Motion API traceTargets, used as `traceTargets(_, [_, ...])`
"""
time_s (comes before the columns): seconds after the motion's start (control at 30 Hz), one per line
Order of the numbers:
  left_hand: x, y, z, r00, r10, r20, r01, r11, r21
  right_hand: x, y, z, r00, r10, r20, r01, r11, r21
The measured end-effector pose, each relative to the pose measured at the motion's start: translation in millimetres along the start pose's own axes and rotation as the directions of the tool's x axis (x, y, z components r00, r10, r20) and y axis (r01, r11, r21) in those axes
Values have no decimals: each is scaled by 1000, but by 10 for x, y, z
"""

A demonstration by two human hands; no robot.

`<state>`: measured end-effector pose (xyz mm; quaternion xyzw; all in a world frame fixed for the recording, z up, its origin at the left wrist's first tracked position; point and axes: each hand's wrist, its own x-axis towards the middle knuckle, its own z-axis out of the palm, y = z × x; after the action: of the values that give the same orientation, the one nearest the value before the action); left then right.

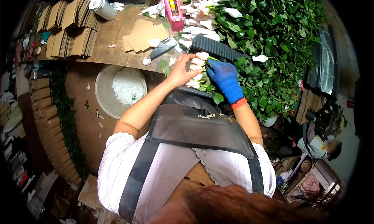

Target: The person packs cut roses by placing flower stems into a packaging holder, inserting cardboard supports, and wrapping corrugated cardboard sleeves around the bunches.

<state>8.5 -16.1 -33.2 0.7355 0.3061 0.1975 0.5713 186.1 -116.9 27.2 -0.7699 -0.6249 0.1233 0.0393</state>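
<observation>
Several pale pink-white roses [198, 65] lie in a row with their heads lined up, in a black ridged trough [215, 46] at the table's front edge. My bare left hand [181, 71] is closed around the heads from the left, with thumb and forefinger against the petals. From the right, my right hand [224, 76], in a blue knit glove, is closed at the green stems just behind the heads. Its fingertips are partly hidden among leaves. Beside the trough, white net-sleeved rose buds [208, 24] are heaped with their leafy stems [269, 37].
A pink tape dispenser [173, 13], cardboard pieces [146, 35], a grey stapler-like tool [161, 48] and a white lidded cup [103, 8] lie on the table. Stacked cardboard [70, 23] stands far left. Below is a bucket [102, 92] of white material. Another person [317, 144] is at right.
</observation>
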Motion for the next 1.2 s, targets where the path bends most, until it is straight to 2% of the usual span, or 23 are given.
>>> traceTargets(0.03, [18, -15, 6, 1000, 21, 3, -21, 999, 40, 13, -4, 31, 1000, 1, 5, -1, 1000, -9])
traceTargets(0.07, [32, -25, 24, 1000, -15, -10, 15, 1000, -3, -10, 1, 48, 1000, -9, 6, 9, 1000, -5])
traceTargets(0.17, [132, -5, 25, 997, -69, -40, 70, 997, 26, -165, -54, -69, 998, -25, -49, 27, 999, 24])
traceTargets(0.2, [135, 0, 54, 996, -43, -82, 41, 999, -23, -202, -132, -301, 998, 22, 63, -26, 998, 63])
traceTargets(0.3, [128, -30, 75, 992, -34, -123, 38, 999, 32, -291, -234, -458, 951, 227, -208, -82, 840, 537])
traceTargets(0.33, [124, -28, 70, 991, -34, -129, 38, 999, 29, -279, -193, -411, 951, 233, -203, -77, 814, 576])
traceTargets(0.43, [140, -32, 90, 990, -26, -136, 27, 1000, 2, -172, -161, -99, 926, 45, -374, 149, 868, 474])
traceTargets(0.5, [136, -83, 106, 989, -21, -148, 16, 999, -34, -135, -183, -39, 934, 6, -356, 134, 921, 365])
traceTargets(0.53, [132, -89, 99, 989, -42, -141, 51, 996, 66, -127, -201, -15, 943, 14, -332, 99, 941, 323])
traceTargets(0.63, [126, -31, 72, 989, 0, -149, 5, 999, 35, -79, -222, 100, 965, 52, -257, -5, 984, 179])
traceTargets(0.67, [136, -142, 106, 990, -9, -143, 26, 993, 119, -78, -213, 135, 970, 67, -233, -39, 991, 126])
traceTargets(0.77, [133, -113, 114, 989, 6, -151, 12, 993, 119, -49, -233, 50, 984, 74, -163, -65, 996, 63])
traceTargets(0.8, [127, -171, 139, 987, 37, -158, -16, 992, 129, -64, -218, -4, 984, 45, -171, -25, 993, 117])
traceTargets(0.83, [107, -136, 116, 992, -13, -123, 27, 993, 115, -91, -220, -70, 970, 51, -239, -2, 980, 199])
traceTargets(0.9, [50, -136, 30, 990, 73, -122, -69, 997, 43, -164, -279, -232, 930, 70, -360, 68, 931, 358])
traceTargets(0.97, [76, -270, -219, 992, 81, -101, -81, 997, 6, -281, -404, -416, 898, 125, -422, 63, 913, 403])
traceTargets(1.03, [166, -382, -663, 971, 144, -190, -54, 909, 413, -386, -445, -436, 873, 205, -442, 40, 874, 484])
traceTargets(1.07, [235, -449, -862, 945, 218, -244, -4, 753, 658, -424, -436, -385, 871, 215, -442, 46, 860, 508])
traceTargets(1.1, [312, -538, -1057, 914, 303, -268, 70, 535, 842, -443, -454, -352, 885, 204, -417, 42, 859, 510])
traceTargets(1.17, [485, -1024, -1346, 903, 345, -256, 158, 289, 944, -480, -486, -297, 909, 191, -371, 29, 858, 513])
traceTargets(1.2, [541, -1101, -1488, 952, 239, -190, 101, 342, 934, -485, -457, -228, 912, 165, -375, 19, 898, 440])
